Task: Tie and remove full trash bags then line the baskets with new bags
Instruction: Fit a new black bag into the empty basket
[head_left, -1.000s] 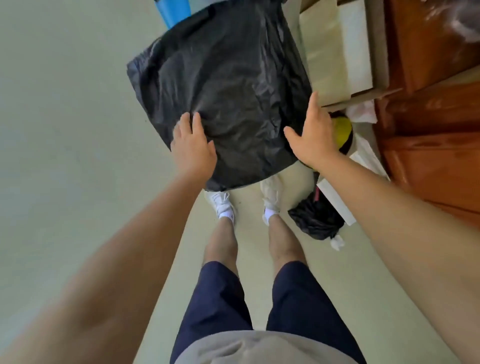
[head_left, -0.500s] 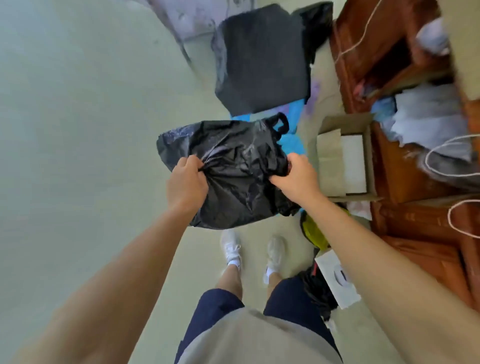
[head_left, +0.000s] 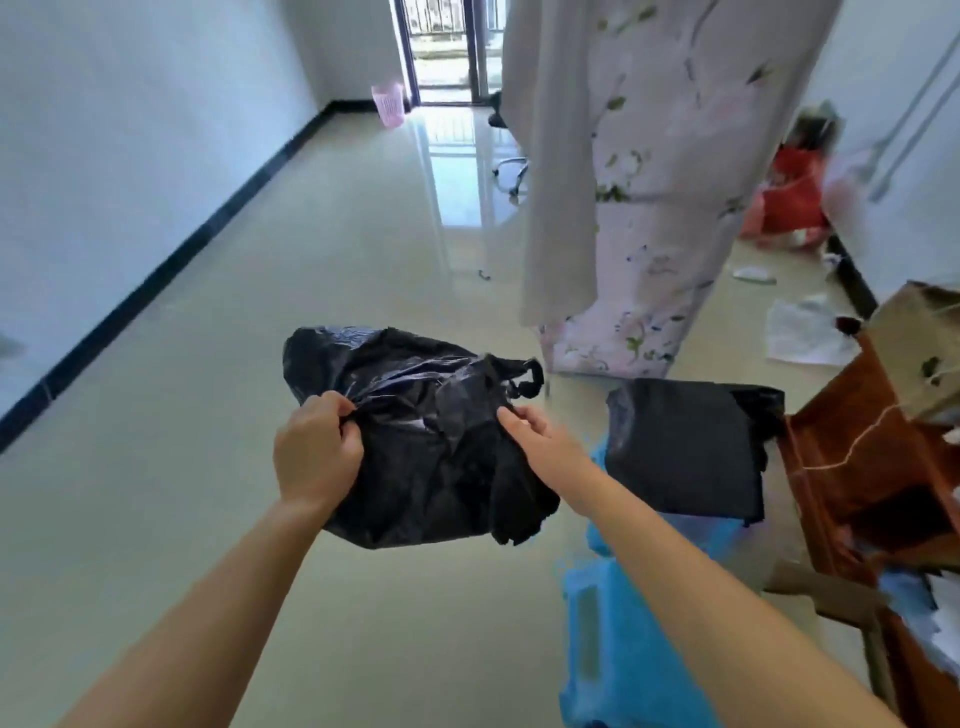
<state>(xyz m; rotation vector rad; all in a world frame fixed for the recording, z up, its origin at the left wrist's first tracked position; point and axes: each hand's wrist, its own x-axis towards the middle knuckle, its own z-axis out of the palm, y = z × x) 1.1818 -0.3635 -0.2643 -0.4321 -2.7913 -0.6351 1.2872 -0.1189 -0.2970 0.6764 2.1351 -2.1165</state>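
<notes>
A crumpled black trash bag (head_left: 415, 431) hangs in the air in front of me over the floor. My left hand (head_left: 317, 452) pinches a fold at its left side. My right hand (head_left: 540, 441) grips the bunched plastic on its right side, below a looped handle. A blue basket (head_left: 623, 639) stands low at my right, with another black bag (head_left: 685, 447) spread flat over its far end. A pink basket (head_left: 388, 104) stands far off by the doorway.
A long pale floral curtain (head_left: 649, 208) hangs down to the floor ahead right. A brown wooden cabinet (head_left: 857, 467) with cardboard and papers lines the right edge. Red bags and scattered paper lie by the right wall. An office chair base (head_left: 511, 169) shows behind the curtain.
My view has swung up from my feet to the room ahead. The bag went from spread wide to bunched between both hands. My right hand's fingers now lie further into the plastic.
</notes>
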